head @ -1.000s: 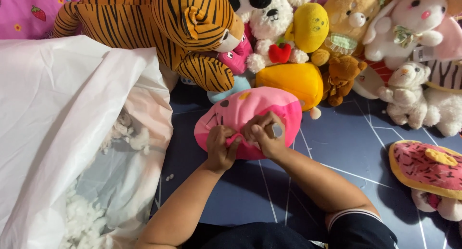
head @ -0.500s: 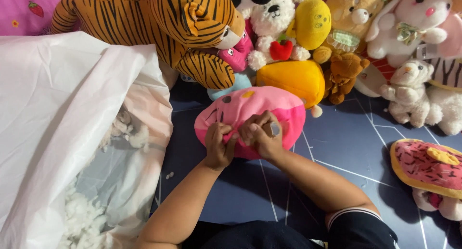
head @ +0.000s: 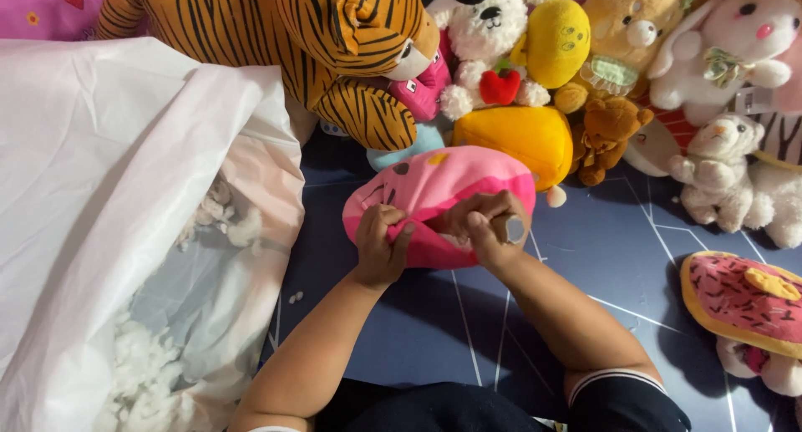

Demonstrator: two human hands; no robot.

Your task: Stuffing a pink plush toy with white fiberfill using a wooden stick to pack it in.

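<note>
A white bag [head: 125, 190] of loose stuffing [head: 142, 373] gapes at left. On the floor [head: 468, 332] at centre, the left hand [head: 378, 246] and right hand [head: 487, 228] pinch the pink plush [head: 434, 190] at its open seam; a slipped grip could spill filling. Toys crowd the far edge and a donut plush [head: 743, 302] lies right; near floor stays open.

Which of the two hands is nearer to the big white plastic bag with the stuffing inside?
Left. The left hand pinches the pink plush toy on the side facing the white plastic bag, though apart from it. The right hand grips the toy farther from the bag.
</note>
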